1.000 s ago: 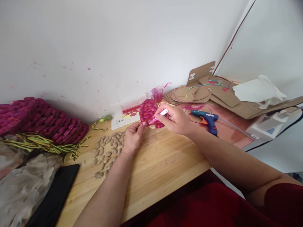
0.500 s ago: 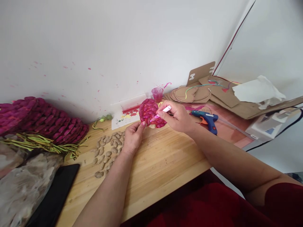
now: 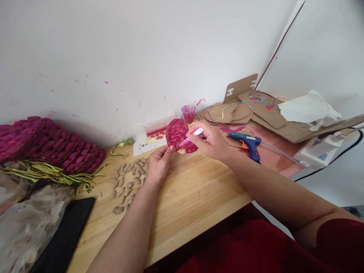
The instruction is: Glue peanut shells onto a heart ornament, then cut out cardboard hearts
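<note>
A peanut-covered piece (image 3: 176, 131), coloured bright pink, is tilted above the wooden table. My left hand (image 3: 159, 163) pinches its lower left edge between thumb and fingers. In my right hand (image 3: 212, 141) is a marker (image 3: 198, 131) with a white barrel and a pink front end. Its tip touches the peanuts low on the piece. One peanut (image 3: 182, 151) at the bottom edge still shows its pale tan shell. The right side of the piece is partly hidden behind my right hand.
Loose peanuts (image 3: 129, 185) lie left of my left forearm. A stack of pink peanut pieces (image 3: 57, 146) with yellow-green cords stands far left. Behind are a pink-stained cup (image 3: 188, 113) and cardboard hearts (image 3: 222, 112). A blue glue gun (image 3: 250, 142) lies to the right.
The marker tip has shifted very slightly along the lower peanuts. Both hands keep their holds, and the whole view has moved a little.
</note>
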Demonstrator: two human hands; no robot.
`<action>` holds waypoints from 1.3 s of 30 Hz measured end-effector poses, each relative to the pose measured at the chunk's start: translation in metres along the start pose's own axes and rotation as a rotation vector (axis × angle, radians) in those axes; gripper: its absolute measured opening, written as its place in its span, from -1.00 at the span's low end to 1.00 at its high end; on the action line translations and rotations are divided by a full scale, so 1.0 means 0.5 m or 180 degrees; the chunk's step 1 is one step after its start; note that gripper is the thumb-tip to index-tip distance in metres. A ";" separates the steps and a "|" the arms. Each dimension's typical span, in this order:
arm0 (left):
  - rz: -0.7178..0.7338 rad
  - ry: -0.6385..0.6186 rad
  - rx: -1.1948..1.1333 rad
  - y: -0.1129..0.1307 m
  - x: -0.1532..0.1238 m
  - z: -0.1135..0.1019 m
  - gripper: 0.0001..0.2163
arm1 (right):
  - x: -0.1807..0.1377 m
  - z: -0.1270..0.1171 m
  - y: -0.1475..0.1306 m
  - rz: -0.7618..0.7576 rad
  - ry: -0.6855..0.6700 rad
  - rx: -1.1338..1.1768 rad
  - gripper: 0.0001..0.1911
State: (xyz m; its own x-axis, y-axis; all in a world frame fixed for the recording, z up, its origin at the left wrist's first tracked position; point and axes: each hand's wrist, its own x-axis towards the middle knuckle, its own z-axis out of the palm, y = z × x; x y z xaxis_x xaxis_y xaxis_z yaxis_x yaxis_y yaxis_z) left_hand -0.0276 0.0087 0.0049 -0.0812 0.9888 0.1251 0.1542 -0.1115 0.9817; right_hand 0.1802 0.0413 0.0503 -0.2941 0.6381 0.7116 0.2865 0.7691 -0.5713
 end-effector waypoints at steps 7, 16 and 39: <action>-0.0049 -0.0054 -0.0045 0.004 -0.002 0.000 -0.61 | 0.000 0.000 0.000 -0.0073 -0.0030 -0.0038 -0.83; -0.0031 -0.0050 -0.0047 0.002 -0.003 0.001 -0.61 | -0.001 0.002 -0.001 -0.0014 -0.0008 -0.0093 -0.81; 0.0180 0.0036 0.0129 -0.031 0.013 0.004 -0.63 | 0.057 -0.023 0.047 0.0836 0.0857 -0.0119 -0.80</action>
State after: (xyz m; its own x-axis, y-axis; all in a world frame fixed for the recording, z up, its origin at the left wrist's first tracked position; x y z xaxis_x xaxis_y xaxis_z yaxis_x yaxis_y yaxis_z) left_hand -0.0286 0.0170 -0.0101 -0.0822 0.9798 0.1821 0.1984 -0.1629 0.9665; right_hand 0.1888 0.0773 0.0617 0.0427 0.7773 0.6277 0.3547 0.5755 -0.7369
